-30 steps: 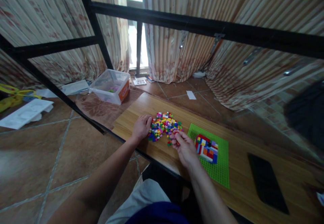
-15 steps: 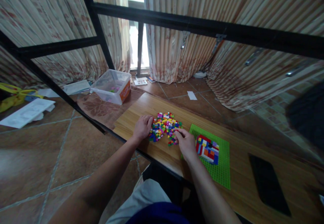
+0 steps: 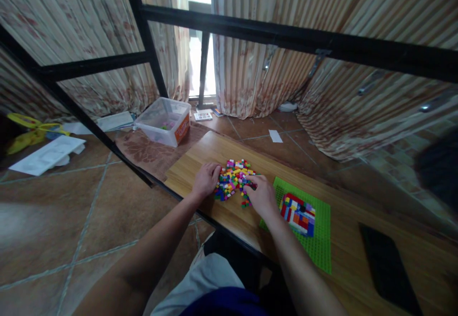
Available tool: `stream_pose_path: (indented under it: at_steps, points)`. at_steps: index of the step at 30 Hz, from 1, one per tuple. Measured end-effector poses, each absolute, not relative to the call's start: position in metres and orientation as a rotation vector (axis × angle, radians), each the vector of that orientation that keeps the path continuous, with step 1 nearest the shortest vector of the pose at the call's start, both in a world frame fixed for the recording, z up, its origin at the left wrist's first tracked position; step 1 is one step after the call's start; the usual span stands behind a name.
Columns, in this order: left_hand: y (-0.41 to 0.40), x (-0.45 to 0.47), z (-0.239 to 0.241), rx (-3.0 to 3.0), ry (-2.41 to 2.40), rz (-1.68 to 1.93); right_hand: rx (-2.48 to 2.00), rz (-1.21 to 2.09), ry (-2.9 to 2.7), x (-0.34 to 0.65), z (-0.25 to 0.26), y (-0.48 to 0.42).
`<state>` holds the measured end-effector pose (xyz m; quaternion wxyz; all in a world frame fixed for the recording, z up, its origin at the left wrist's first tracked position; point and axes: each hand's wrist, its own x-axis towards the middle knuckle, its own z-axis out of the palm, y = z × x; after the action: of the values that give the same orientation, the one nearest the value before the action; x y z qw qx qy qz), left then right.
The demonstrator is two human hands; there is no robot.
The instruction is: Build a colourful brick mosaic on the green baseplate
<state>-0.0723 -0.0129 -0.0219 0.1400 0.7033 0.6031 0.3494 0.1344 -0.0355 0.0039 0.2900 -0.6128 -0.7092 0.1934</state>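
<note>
A loose pile of small, many-coloured building bricks [image 3: 234, 178] lies on the wooden table between my hands. My left hand [image 3: 207, 178] rests at the pile's left edge, fingers curled together; whatever they may hold is hidden. On the right side of the pile, my right hand [image 3: 262, 194] reaches in with thumb and fingers a little apart, bricks showing between them. Just right of that hand is a green studded baseplate [image 3: 320, 239]. A blocky build of red, white, blue and orange bricks [image 3: 298, 214] sits on it, partly behind my right wrist.
A black phone-like slab [image 3: 390, 266] lies at the right of the wooden table [image 3: 209, 147]. On the floor beyond stands a clear plastic bin [image 3: 157, 123] with some coloured pieces inside. A dark metal frame [image 3: 229, 23] crosses in front of the curtains.
My right hand has shifted slightly up and over the pile, its thumb and fingers now further apart. My left hand stays at the pile's edge. The whole view has shifted slightly.
</note>
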Motion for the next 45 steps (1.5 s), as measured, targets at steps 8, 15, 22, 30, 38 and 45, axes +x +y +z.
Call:
stream_pose_path:
  at_steps: [8,15,22,30,38,45]
  points:
    - [-0.012,-0.072,-0.023,2.025,1.740,1.019,-1.625,0.400,-1.980,0.123,-0.002,-0.031]
    - [-0.014,-0.071,-0.023,2.020,1.757,1.024,-1.725,0.342,-1.929,0.133,-0.002,-0.034]
    - [-0.014,-0.071,-0.023,2.050,1.750,1.018,-1.740,0.280,-2.031,0.113,-0.004,-0.031]
    - [-0.014,-0.071,-0.022,2.025,1.759,1.015,-1.618,0.573,-1.669,0.121,0.000,-0.036]
    - [-0.013,-0.072,-0.023,2.034,1.755,1.015,-1.228,1.387,-0.872,0.123,0.011,-0.058]
    - [-0.013,-0.073,-0.024,2.037,1.752,1.015,-1.195,1.493,-0.791,0.123,0.021,-0.067]
